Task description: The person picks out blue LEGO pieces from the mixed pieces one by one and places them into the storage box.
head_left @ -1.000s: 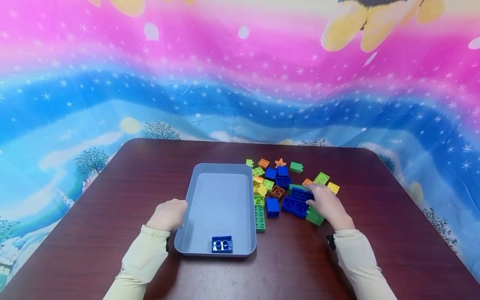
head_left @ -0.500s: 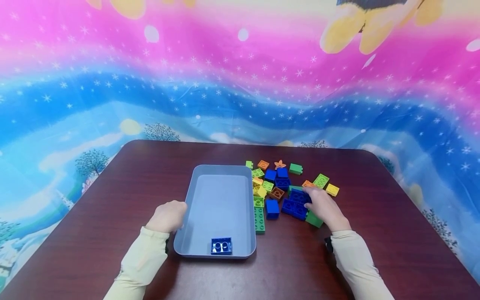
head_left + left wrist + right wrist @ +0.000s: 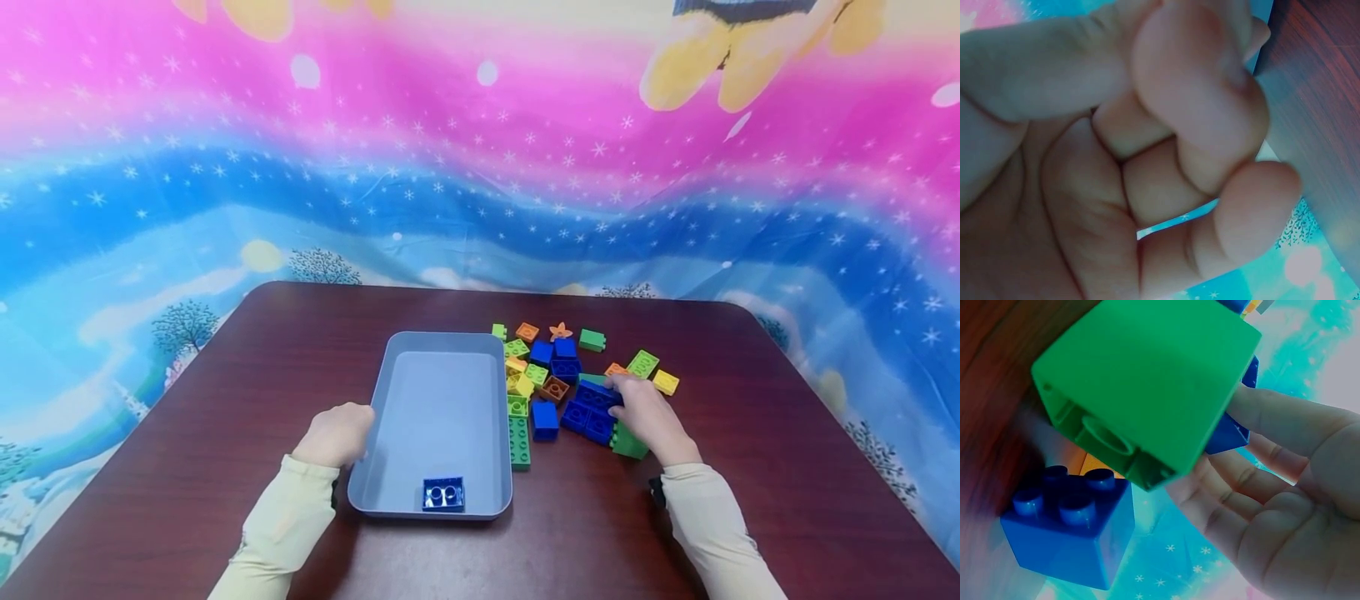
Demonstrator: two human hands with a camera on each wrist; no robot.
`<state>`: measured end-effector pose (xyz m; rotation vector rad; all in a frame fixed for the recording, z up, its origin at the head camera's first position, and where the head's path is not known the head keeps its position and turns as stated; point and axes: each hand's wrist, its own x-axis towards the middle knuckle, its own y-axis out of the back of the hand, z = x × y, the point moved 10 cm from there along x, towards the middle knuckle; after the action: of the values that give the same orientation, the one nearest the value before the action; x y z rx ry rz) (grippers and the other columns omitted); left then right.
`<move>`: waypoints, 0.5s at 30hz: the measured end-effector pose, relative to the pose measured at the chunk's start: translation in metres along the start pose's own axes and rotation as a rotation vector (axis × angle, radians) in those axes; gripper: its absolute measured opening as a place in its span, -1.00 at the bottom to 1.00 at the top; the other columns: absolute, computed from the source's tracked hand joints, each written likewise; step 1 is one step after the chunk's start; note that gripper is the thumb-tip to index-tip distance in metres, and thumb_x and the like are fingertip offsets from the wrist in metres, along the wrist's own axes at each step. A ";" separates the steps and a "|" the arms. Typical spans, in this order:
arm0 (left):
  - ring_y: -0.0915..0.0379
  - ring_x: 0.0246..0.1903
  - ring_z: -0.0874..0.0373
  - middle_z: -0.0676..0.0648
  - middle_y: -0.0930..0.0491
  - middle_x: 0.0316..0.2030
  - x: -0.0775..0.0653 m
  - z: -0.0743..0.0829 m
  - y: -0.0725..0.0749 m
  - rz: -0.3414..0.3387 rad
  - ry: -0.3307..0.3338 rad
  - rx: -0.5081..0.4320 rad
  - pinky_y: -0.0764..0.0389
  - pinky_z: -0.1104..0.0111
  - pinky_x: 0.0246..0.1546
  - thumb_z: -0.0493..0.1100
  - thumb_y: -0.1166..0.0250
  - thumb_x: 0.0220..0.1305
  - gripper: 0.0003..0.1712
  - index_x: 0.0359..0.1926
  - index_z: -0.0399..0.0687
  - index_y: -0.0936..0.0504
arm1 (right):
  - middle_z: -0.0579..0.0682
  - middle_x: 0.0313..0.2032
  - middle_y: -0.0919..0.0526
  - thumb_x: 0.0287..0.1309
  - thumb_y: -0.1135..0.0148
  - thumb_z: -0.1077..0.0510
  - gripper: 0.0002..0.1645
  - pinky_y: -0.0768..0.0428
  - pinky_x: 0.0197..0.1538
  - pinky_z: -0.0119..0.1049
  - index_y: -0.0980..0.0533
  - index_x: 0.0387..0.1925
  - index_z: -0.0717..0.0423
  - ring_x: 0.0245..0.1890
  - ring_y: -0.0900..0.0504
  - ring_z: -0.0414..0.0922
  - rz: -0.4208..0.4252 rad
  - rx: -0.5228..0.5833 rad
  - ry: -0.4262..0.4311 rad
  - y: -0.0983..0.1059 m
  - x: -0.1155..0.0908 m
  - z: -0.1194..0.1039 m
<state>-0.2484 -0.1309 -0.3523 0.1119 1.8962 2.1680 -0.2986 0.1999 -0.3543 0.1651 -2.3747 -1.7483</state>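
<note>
Broadly, the whole background is filled by a pink and blue printed cloth (image 3: 480, 167), dotted with snowflakes. Below it, a dark reddish-brown table (image 3: 195, 417) is seen. Near the middle of the table, a shallow grey tray (image 3: 435, 408) is placed lengthwise. Close along its right side, toy bricks (image 3: 545, 421) in blue, green, yellow, orange and brown are scattered. Pale sleeves (image 3: 288, 512) are worn on both arms. At the tray's left rim, the left hand (image 3: 335, 435) is placed with its fingers curled; whether the rim is gripped cannot be told. Among the bricks, a blue brick (image 3: 594, 395) is pinched between the thumb and fingers of the right hand (image 3: 651, 417). Just beside that hand, a green brick (image 3: 630, 443) is seen. Inside the tray, near its closest end, a dark blue brick (image 3: 443, 495) is laid hollow side up. At the pile's far edge, an orange flower-shaped piece (image 3: 561, 332) is visible.
</note>
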 end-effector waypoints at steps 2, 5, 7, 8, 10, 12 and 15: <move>-0.48 -0.61 0.06 -0.16 -0.62 -0.60 0.000 0.000 0.000 0.003 -0.002 0.002 -0.56 0.20 -0.61 -0.45 -0.32 -0.12 -0.86 -0.58 -0.22 -0.52 | 0.42 -0.09 -0.62 -0.04 -0.27 0.43 -0.61 -0.61 -0.05 0.15 -0.51 -0.09 0.44 -0.09 -0.55 0.27 0.006 0.010 -0.005 0.001 0.000 0.000; -0.49 -0.62 0.05 -0.17 -0.62 -0.60 0.000 0.000 0.000 0.006 -0.003 0.005 -0.56 0.20 -0.61 -0.45 -0.32 -0.12 -0.86 -0.58 -0.21 -0.52 | 0.42 -0.12 -0.64 -0.05 -0.27 0.43 -0.64 -0.61 -0.05 0.15 -0.52 -0.12 0.45 -0.11 -0.56 0.26 0.028 0.016 -0.002 0.003 0.000 -0.002; -0.48 -0.63 0.06 -0.16 -0.62 -0.61 0.000 0.000 0.000 0.005 -0.001 0.004 -0.55 0.21 -0.62 -0.45 -0.32 -0.12 -0.86 -0.58 -0.21 -0.53 | 0.42 -0.15 -0.65 -0.05 -0.28 0.43 -0.65 -0.63 -0.07 0.14 -0.53 -0.14 0.46 -0.14 -0.58 0.26 0.058 0.022 0.008 0.005 0.000 -0.003; -0.48 -0.63 0.07 -0.16 -0.62 -0.61 0.000 0.000 0.000 0.004 0.000 0.005 -0.55 0.21 -0.63 -0.45 -0.31 -0.12 -0.87 -0.58 -0.21 -0.53 | 0.42 -0.16 -0.65 -0.06 -0.28 0.44 -0.67 -0.63 -0.09 0.14 -0.54 -0.16 0.46 -0.16 -0.59 0.25 0.076 0.025 0.016 0.007 0.000 -0.005; -0.47 -0.64 0.08 -0.16 -0.61 -0.62 0.000 0.000 0.000 -0.002 0.002 0.001 -0.55 0.23 -0.63 -0.45 -0.31 -0.10 -0.87 -0.58 -0.22 -0.53 | 0.42 -0.17 -0.66 -0.06 -0.28 0.44 -0.68 -0.65 -0.11 0.12 -0.54 -0.17 0.46 -0.18 -0.60 0.24 0.116 0.035 0.027 0.010 0.000 -0.007; -0.47 -0.65 0.08 -0.16 -0.61 -0.62 0.000 0.000 0.000 -0.005 0.004 -0.003 -0.55 0.24 -0.64 -0.45 -0.31 -0.10 -0.88 -0.57 -0.22 -0.54 | 0.42 -0.18 -0.66 -0.06 -0.28 0.45 -0.69 -0.66 -0.14 0.12 -0.54 -0.19 0.45 -0.19 -0.60 0.23 0.154 0.049 0.038 0.014 -0.001 -0.009; -0.47 -0.64 0.08 -0.17 -0.61 -0.61 0.000 0.000 -0.001 -0.008 0.005 -0.005 -0.55 0.24 -0.63 -0.45 -0.31 -0.09 -0.88 -0.56 -0.23 -0.54 | 0.42 -0.18 -0.65 -0.07 -0.28 0.45 -0.69 -0.66 -0.14 0.12 -0.53 -0.19 0.44 -0.19 -0.59 0.24 0.192 0.063 0.048 0.018 -0.002 -0.011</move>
<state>-0.2482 -0.1307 -0.3529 0.0987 1.8902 2.1701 -0.2936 0.1956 -0.3344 -0.0121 -2.3273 -1.5663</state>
